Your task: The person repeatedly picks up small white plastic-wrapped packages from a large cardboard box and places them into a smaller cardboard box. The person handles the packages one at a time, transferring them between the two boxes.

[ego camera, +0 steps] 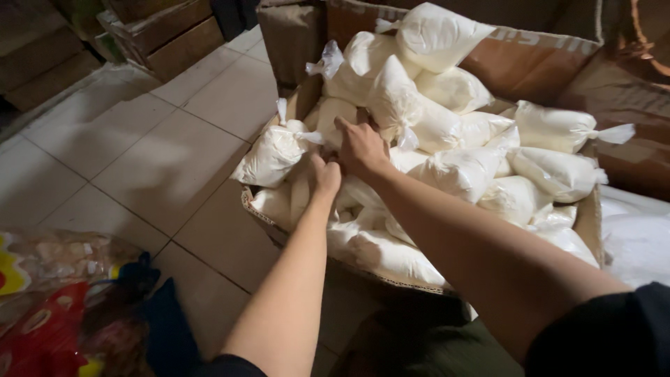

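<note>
Both hands at box's near-left corner: left hand (324, 176) curled, grip unclear; right hand (361, 147) fingers pressed down among knotted white powder bags (457, 169) heaped in the cardboard box (593, 216), nearest bag (273, 155) just left of fingertips, long axis crosswise.

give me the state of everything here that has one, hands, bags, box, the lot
left hand: reaching into the pile, grip hidden
right hand: resting on the bags, fingers curled among them
white bags: filled, tied shut, heaped above the rim
cardboard box: open, overfull
snack packets: sealed, lying on the floor
</note>
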